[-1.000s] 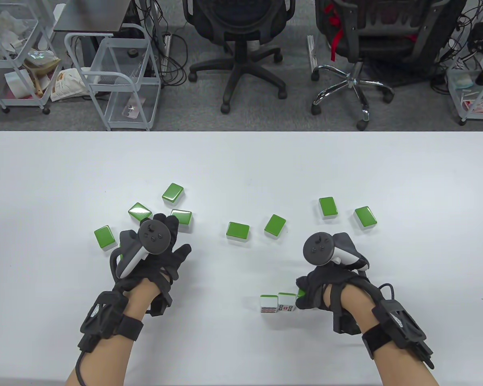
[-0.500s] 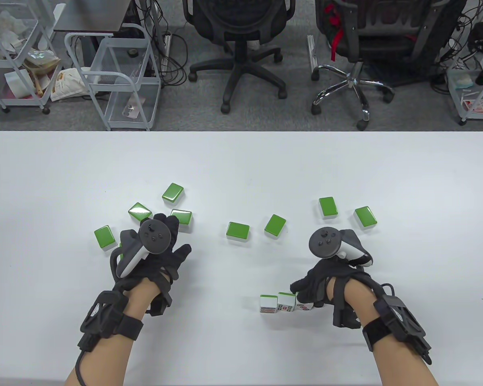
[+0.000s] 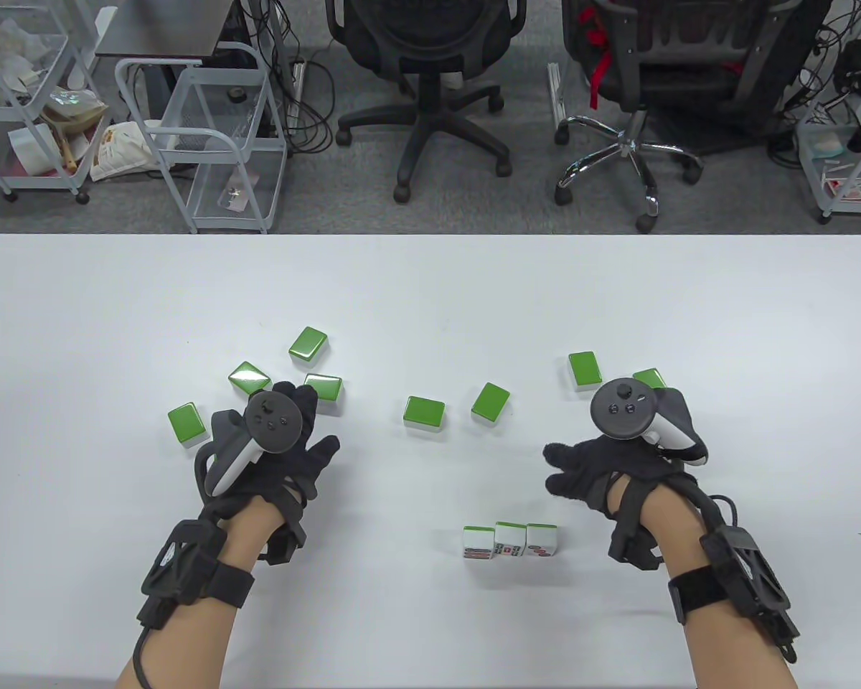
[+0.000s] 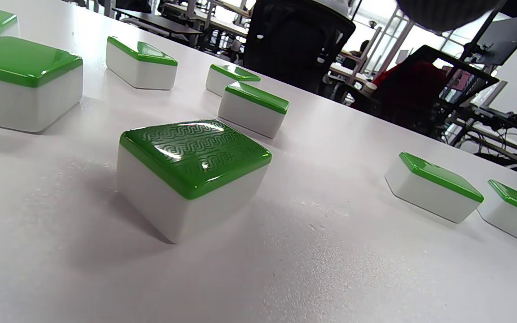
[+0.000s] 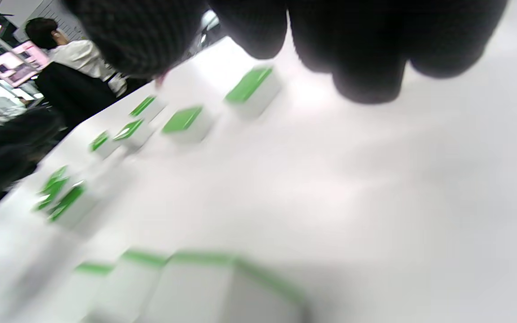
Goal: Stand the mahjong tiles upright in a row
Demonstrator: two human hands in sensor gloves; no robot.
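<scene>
Three mahjong tiles [image 3: 511, 540] stand upright side by side near the table's front, faces toward me. The row also shows blurred at the bottom of the right wrist view [image 5: 186, 287]. My right hand [image 3: 567, 470] is open and empty, fingers spread, to the upper right of the row and apart from it. My left hand [image 3: 308, 430] rests flat and open among the face-down green-backed tiles on the left, holding nothing. A close green-backed tile [image 4: 193, 172] lies flat in the left wrist view.
Face-down green tiles lie scattered: several on the left [image 3: 308, 344], two in the middle [image 3: 424, 414] and two on the right [image 3: 585, 370], one of those partly behind my right tracker. Chairs and carts stand beyond the table's far edge [image 3: 430, 237].
My right hand let go of the third tile, which now stands at the right end of the row, and moved up and to the right. My left hand has not moved.
</scene>
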